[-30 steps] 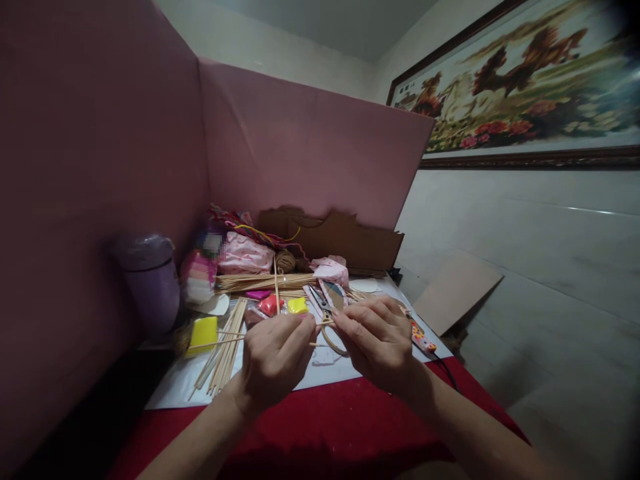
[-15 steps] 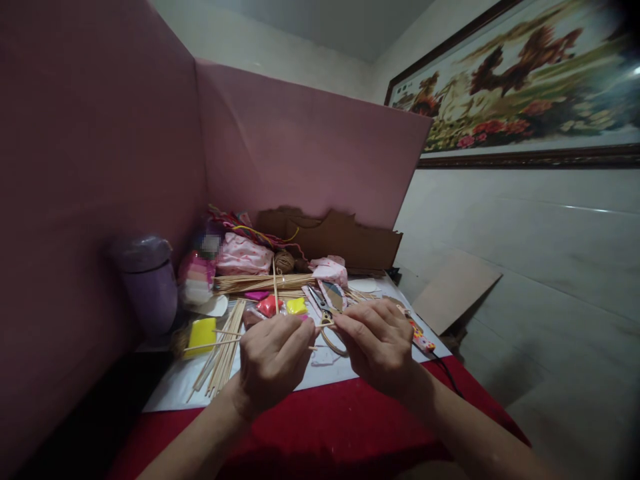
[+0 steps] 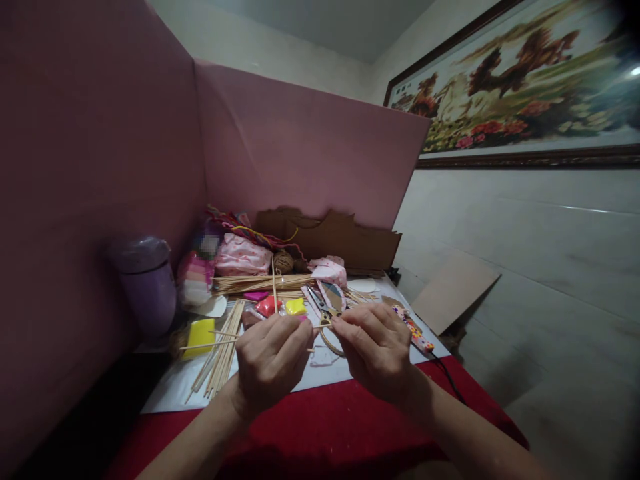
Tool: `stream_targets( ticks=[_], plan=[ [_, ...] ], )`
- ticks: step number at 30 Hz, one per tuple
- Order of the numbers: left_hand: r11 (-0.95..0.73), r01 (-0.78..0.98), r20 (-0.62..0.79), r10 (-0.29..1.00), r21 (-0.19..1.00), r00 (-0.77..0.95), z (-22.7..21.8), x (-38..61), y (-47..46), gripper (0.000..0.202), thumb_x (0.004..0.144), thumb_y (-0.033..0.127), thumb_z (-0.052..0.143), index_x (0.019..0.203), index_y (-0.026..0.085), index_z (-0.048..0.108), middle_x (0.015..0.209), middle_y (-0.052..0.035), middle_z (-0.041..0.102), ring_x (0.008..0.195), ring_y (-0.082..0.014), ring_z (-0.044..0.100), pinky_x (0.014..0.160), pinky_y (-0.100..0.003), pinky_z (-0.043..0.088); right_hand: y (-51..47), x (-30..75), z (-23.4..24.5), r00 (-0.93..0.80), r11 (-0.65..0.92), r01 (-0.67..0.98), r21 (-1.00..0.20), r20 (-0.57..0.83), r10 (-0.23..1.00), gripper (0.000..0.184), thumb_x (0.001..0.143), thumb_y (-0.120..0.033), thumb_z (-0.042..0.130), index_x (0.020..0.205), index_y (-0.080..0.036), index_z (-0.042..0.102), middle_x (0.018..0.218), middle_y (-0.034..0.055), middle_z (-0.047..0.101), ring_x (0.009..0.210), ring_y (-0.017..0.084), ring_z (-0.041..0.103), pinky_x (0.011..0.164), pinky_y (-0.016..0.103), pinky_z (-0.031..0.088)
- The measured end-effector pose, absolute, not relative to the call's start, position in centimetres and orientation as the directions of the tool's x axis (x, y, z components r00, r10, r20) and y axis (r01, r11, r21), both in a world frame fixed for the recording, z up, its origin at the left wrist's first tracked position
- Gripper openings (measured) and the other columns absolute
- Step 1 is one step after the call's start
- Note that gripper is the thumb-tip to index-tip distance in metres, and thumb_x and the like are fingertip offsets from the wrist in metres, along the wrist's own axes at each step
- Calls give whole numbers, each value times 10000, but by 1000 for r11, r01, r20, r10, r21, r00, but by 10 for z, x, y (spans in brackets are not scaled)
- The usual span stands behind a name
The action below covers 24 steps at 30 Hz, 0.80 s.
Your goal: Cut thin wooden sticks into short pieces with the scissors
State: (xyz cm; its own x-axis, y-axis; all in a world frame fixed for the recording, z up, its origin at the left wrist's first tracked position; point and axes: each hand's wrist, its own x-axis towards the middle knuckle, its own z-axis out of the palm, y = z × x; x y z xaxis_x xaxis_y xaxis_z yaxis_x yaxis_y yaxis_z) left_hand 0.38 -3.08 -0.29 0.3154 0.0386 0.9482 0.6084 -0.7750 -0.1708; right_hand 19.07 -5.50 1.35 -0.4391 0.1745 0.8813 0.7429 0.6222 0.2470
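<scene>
Your left hand [image 3: 274, 357] and right hand [image 3: 374, 350] pinch a thin stick [image 3: 323, 326] near the scissors [image 3: 325, 311]. Left of the scissors lie loose sticks [image 3: 223, 357] and a yellow block [image 3: 201, 329]; behind them stands a torn brown cardboard sheet [image 3: 345, 245].

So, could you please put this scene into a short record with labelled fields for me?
Left hand: fingers closed on a thin wooden stick
Right hand: pinching the same stick
Beyond the hands: scissors, a red packet
Right side: flower-patterned corded tool
Left side: purple lidded tumbler, yellow block, loose bundle of sticks
Back: ball of twine, torn brown cardboard
Surface: white sheet over red cloth
Wall: framed horse picture
</scene>
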Motion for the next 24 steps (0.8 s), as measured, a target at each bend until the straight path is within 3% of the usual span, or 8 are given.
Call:
stream_targets(
  ticks=[14,24],
  plan=[
    [-790,593,948,45,-158,314,-5,3,-30,139,749,124,610,879,166,589,715,-26,650,642,-127,599,612,-248,449,-58,192,11,-443,595,761,258,877,187,199,794,-70,532,934,-182,617,850,43,659,801,166,582,760,324,437],
    [-782,590,940,16,-201,341,-2,2,-33,213,696,81,655,898,131,608,705,-48,656,615,-147,560,559,-266,430,-57,188,14,-488,575,761,299,848,205,142,818,-139,574,952,-160,613,810,52,665,730,154,583,673,301,423]
  ],
)
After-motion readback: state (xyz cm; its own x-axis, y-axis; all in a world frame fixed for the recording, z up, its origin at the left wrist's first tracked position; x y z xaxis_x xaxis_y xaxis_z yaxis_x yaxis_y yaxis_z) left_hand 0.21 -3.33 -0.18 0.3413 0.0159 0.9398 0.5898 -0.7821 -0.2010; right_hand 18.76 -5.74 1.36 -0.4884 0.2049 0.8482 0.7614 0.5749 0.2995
